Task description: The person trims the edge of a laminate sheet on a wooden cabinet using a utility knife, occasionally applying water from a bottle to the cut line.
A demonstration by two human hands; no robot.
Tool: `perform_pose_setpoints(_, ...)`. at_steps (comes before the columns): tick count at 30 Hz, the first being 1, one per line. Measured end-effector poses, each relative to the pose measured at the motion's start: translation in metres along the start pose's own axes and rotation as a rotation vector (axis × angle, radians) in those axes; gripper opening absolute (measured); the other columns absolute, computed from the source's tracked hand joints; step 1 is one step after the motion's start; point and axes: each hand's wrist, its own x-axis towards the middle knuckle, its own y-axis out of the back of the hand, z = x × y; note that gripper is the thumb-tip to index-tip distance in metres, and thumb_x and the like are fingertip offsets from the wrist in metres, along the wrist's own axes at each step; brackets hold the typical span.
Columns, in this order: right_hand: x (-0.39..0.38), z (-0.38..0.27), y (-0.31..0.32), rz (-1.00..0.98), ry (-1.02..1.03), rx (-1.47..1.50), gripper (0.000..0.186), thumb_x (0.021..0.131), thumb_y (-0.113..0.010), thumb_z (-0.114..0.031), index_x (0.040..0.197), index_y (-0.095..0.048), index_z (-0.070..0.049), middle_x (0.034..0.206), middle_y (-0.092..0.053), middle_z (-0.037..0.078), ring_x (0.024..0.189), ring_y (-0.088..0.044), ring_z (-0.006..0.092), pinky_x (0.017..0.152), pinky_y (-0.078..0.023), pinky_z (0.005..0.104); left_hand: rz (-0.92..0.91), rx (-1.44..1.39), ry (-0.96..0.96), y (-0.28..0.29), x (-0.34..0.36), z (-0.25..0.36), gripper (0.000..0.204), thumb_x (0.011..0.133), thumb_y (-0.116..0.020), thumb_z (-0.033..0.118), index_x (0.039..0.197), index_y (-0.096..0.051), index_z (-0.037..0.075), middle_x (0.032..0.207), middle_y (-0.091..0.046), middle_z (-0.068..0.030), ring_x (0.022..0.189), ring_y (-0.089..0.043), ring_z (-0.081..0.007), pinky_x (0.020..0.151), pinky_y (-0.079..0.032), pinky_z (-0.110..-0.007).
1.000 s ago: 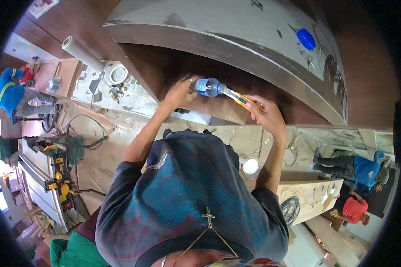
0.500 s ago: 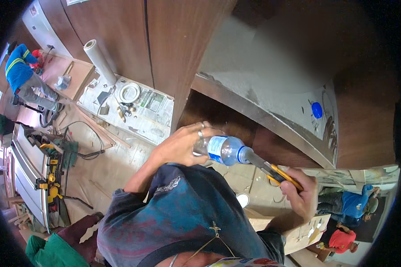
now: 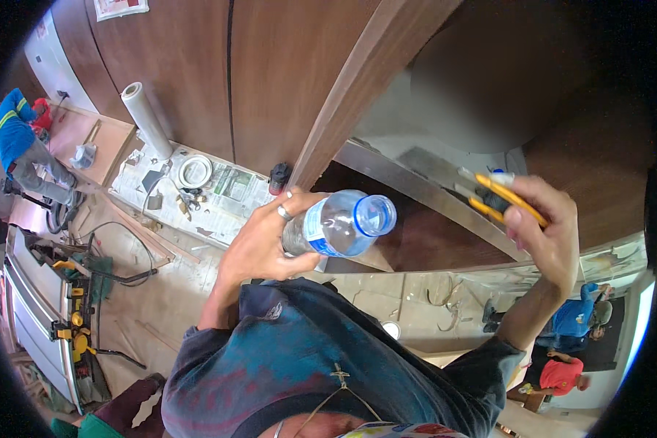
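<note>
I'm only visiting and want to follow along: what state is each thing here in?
Clear bottle: uncapped, fill level unclear
Yellow-handled tool: held apart from the bottle
Left hand: closed around the bottle
Right hand: gripping the tool
Whitish roll: standing on end
White ring-shaped roll: lying flat
Newspaper: spread out

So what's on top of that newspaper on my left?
On the newspaper sit a white ring, a dark flat piece and small items. What's beneath them is covered; your left hand may hide one edge.
</note>
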Motion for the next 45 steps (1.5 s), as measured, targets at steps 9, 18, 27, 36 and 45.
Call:
perform_pose_setpoints(9, 0.043, -0.006, -0.006, -0.054, 0.207, -0.049, 0.028, 0.091, -0.074, -0.014, 0.112, -0.07, 0.004, 0.104, -0.074, 0.013, 0.091, -0.067, 0.015, 0.082, -0.054, 0.0281, 0.0, -0.047, 0.1, 0.004, -0.021, -0.006, 0.067, 0.067, -0.077, 0.013, 0.131, -0.062, 0.005, 0.118, -0.067, -0.0197, 0.112, -0.065, -0.0381, 0.098, -0.051, -0.043)
perform_pose_setpoints(18, 0.046, -0.004, -0.007, -0.057, 0.126, -0.071, 0.029, 0.09, -0.074, -0.012, 0.115, -0.071, 0.003, 0.106, -0.074, 0.013, 0.093, -0.068, 0.0155, 0.083, -0.054, 0.0281, -0.035, -0.064, 0.11, 0.002, -0.021, -0.009, 0.065, 0.069, -0.074, 0.009, 0.132, -0.062, 0.005, 0.121, -0.066, -0.0178, 0.114, -0.064, -0.0365, 0.1, -0.05, -0.042)
perform_pose_setpoints(27, 0.049, -0.008, -0.009, -0.084, 0.201, -0.081, 0.029, 0.09, -0.074, -0.012, 0.115, -0.071, 0.003, 0.104, -0.075, 0.013, 0.091, -0.069, 0.0165, 0.083, -0.054, 0.0286, -0.038, -0.082, 0.098, -0.006, -0.016, -0.013, 0.063, 0.069, -0.074, 0.01, 0.131, -0.062, 0.004, 0.119, -0.066, -0.0176, 0.114, -0.063, -0.0362, 0.1, -0.05, -0.041)
perform_pose_setpoints(36, 0.059, -0.035, 0.009, -0.198, 0.232, -0.368, 0.029, 0.086, -0.074, -0.008, 0.114, -0.072, 0.001, 0.1, -0.075, 0.017, 0.087, -0.072, 0.0223, 0.076, -0.055, 0.0313, -0.032, -0.078, 0.099, -0.011, -0.012, -0.019, 0.063, 0.069, -0.074, 0.01, 0.131, -0.063, 0.006, 0.117, -0.066, -0.017, 0.111, -0.065, -0.0363, 0.097, -0.051, -0.041)
perform_pose_setpoints(45, 0.086, -0.036, 0.013, -0.27, 0.556, -0.413, 0.031, 0.085, -0.075, -0.012, 0.113, -0.074, 0.0, 0.082, -0.074, 0.017, 0.066, -0.07, 0.0196, 0.055, -0.051, 0.0302, -0.071, -0.072, 0.082, -0.017, -0.01, -0.031, 0.067, 0.067, -0.078, 0.016, 0.131, -0.061, 0.006, 0.119, -0.067, -0.0187, 0.112, -0.065, -0.0372, 0.098, -0.051, -0.045)
